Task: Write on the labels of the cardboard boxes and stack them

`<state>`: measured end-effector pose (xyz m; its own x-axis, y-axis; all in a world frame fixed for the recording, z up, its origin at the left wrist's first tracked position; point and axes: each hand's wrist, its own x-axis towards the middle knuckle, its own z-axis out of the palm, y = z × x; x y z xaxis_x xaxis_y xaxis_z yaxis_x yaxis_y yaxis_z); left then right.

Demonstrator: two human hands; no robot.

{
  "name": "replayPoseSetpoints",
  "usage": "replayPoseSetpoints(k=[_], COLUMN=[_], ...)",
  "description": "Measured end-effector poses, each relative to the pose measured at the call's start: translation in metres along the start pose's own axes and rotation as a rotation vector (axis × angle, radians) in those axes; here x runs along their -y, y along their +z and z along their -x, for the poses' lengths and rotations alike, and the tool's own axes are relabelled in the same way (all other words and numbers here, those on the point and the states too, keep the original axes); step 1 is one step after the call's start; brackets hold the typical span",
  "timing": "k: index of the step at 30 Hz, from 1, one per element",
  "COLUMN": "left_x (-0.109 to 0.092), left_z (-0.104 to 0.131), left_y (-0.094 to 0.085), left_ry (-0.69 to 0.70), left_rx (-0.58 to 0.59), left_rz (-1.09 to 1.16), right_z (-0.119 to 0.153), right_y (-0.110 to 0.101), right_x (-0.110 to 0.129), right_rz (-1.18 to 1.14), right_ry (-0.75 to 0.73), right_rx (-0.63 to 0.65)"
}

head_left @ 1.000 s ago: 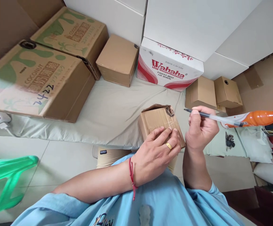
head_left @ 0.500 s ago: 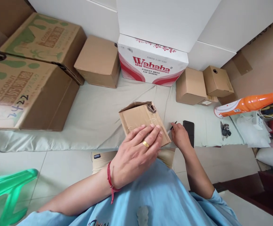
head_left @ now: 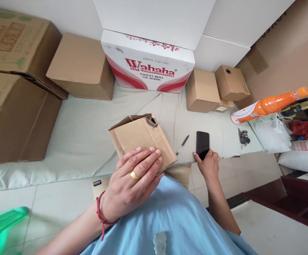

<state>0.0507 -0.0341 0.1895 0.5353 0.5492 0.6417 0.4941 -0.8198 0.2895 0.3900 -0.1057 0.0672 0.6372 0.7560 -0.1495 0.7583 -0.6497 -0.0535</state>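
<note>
Flat on a small brown cardboard box (head_left: 140,136) lies my left hand (head_left: 135,177), its fingers stretched out over the taped face. The box is tilted near the table's front edge and has a torn, dark hole at one corner. My right hand (head_left: 208,163) is at the lower end of a black phone (head_left: 203,141), with thumb and fingers on either side of it. Between the box and the phone a pen (head_left: 182,144) rests on the cloth, touched by neither hand.
Cardboard boxes (head_left: 76,67) and a white and red Wahaha carton (head_left: 151,65) line the back of the cloth-covered table (head_left: 82,134). To the right are keys (head_left: 244,137), an orange bottle (head_left: 270,106) and a plastic bag (head_left: 273,136). A green stool (head_left: 7,223) stands lower left.
My right hand has let go of the pen and moved right to the phone. The pen now lies on the cloth. The camera view has shifted, while my left hand stays on the box.
</note>
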Motion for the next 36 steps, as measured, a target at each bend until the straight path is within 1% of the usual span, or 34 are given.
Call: replayPoseSetpoints(k=[3, 5, 8, 10, 13, 15, 17, 19, 21, 24, 25, 27, 30, 31, 33, 36], left_x=[-0.003, -0.004, -0.001, 0.003, 0.011, 0.015, 0.018, 0.019, 0.020, 0.020, 0.021, 0.020, 0.019, 0.018, 0.016, 0.014], left_z=[-0.007, -0.006, 0.004, 0.015, 0.031, 0.038, 0.042, 0.043, 0.041, 0.038, 0.037, 0.036, 0.036, 0.037, 0.037, 0.038], left_y=[0.007, 0.007, 0.003, -0.001, -0.005, -0.006, -0.005, -0.003, -0.002, 0.000, 0.001, 0.002, 0.003, 0.003, 0.003, 0.002], left_ry=[0.002, 0.010, 0.000, -0.032, -0.078, -0.083, -0.072, -0.061, -0.054, -0.037, -0.033, -0.027, -0.025, -0.027, -0.038, -0.048], left_rx=[0.009, 0.002, -0.039, -0.067, -0.073, -0.040, -0.004, 0.012, 0.009, 0.003, 0.002, -0.001, -0.005, -0.006, -0.008, -0.018], left_rz=[0.036, 0.090, 0.162, 0.157, 0.126, 0.132, 0.143, 0.145, 0.148, 0.165, 0.167, 0.162, 0.152, 0.151, 0.147, 0.134], right_z=[-0.008, -0.016, -0.024, -0.024, -0.020, -0.017, -0.016, -0.016, -0.014, -0.001, 0.007, 0.028, 0.062, 0.071, 0.085, 0.093], right_y=[0.005, 0.009, 0.010, 0.009, 0.004, -0.002, -0.011, -0.022, -0.037, -0.067, -0.079, -0.103, -0.135, -0.142, -0.150, -0.150], right_x=[0.008, 0.010, 0.006, 0.003, 0.000, 0.000, 0.001, 0.008, 0.020, 0.048, 0.060, 0.084, 0.117, 0.126, 0.141, 0.153], right_rz=[-0.056, -0.120, -0.174, -0.162, -0.139, -0.168, -0.225, -0.293, -0.378, -0.532, -0.586, -0.693, -0.721, -0.705, -0.666, -0.634], right_ry=[0.056, 0.096, 0.139, 0.133, 0.096, 0.104, 0.121, 0.099, 0.045, -0.065, -0.130, -0.310, -0.544, -0.609, -0.716, -0.793], right_rx=[-0.061, -0.087, -0.081, -0.067, -0.049, -0.019, 0.007, -0.005, -0.049, -0.124, -0.153, -0.207, -0.346, -0.377, -0.427, -0.466])
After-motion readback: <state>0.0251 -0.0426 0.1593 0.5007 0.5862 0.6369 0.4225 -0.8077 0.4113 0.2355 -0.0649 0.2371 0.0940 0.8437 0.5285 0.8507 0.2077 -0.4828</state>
